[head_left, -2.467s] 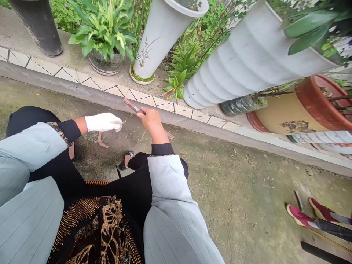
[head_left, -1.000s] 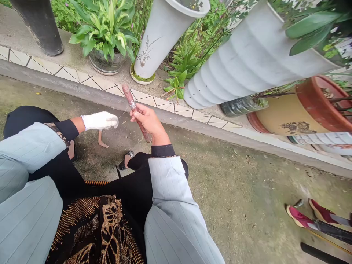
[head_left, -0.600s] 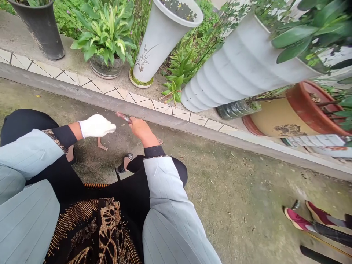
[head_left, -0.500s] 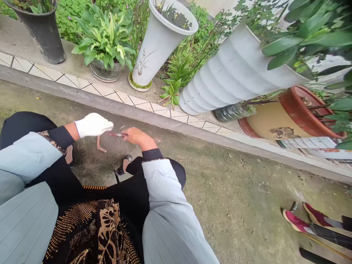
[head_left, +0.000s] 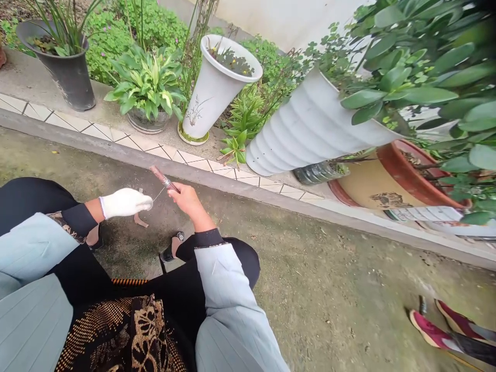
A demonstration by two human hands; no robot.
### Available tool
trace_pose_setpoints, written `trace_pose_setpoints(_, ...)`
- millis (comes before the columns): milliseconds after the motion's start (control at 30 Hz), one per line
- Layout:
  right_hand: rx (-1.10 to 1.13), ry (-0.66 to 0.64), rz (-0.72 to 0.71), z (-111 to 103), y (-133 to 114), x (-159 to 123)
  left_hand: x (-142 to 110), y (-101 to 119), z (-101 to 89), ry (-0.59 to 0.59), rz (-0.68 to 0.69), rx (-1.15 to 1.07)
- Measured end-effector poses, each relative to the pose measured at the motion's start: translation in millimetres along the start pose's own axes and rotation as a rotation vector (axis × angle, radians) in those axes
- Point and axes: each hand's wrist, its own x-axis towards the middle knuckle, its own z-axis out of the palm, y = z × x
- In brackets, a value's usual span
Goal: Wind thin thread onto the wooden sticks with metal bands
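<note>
My left hand (head_left: 127, 202), in a white knitted glove, is closed on the end of a thin pale wire (head_left: 158, 194). The wire runs taut from the glove to a short reddish-brown stick (head_left: 158, 174), where several silvery turns of it are wound. My bare right hand (head_left: 185, 198) grips the stick's lower end, with its top tilted up to the left. Beneath the glove, a brown bent piece of wood (head_left: 140, 221) lies on the ground, partly hidden by my hand.
A tiled ledge (head_left: 194, 161) crosses in front, bearing a black pot (head_left: 73, 77), a tall white pot (head_left: 209, 98), a ribbed white planter (head_left: 306, 124) and a brown-rimmed pot (head_left: 391, 181). Another person's red shoes (head_left: 428, 329) stand on the concrete ground (head_left: 329, 289) at right.
The stick has swung from nearly level to upright-leaning in my right hand. My gloved left hand has moved slightly down and left of it, and the taut wire now shows. The view has tilted upward.
</note>
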Motion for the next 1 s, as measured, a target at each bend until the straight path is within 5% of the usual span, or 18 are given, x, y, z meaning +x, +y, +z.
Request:
trace_pose_setpoints(167, -0.502, -0.102, 0.036, 13, -5, 0, -1, 5, 1.0, 0.047, 0.079, 0.247)
trace_pose_setpoints(267, -0.590, -0.467, 0.022, 16, -9, -4, 0, 2, 2.8, 0.057, 0.142, 0.232)
trace_pose_setpoints(333, -0.446, -0.776, -0.058, 11, -11, -9, 0, -3, 3.7, 0.059, 0.150, 0.177)
trace_pose_setpoints(400, -0.173, -0.938, -0.180, 1, -11, -16, 1, -8, 4.3, 0.067, 0.114, 0.063)
trace_pose_setpoints(433, -0.023, -0.905, -0.243, -6, -10, -19, 1, -10, 4.4, 0.078, 0.084, 0.004)
trace_pose_setpoints(567, 0.425, -0.305, -0.193, -20, -3, -21, 3, -8, 3.1, 0.083, 0.005, -0.154)
trace_pose_setpoints(633, 0.425, -0.125, -0.116, -17, 1, -17, 4, 0, 2.6, 0.041, 0.027, -0.143)
trace_pose_setpoints(733, 0.100, 0.027, -0.042, -9, 4, -9, 3, 12, 4.2, 0.025, 0.056, 0.014)
trace_pose_setpoints(867, -0.371, 0.017, 0.016, -3, 4, -6, 0, 17, 6.3, 0.117, 0.144, 0.201)
trace_pose_setpoints(1000, -0.610, -0.317, 0.021, 2, 0, -9, -2, 15, 0.7, 0.195, 0.237, 0.252)
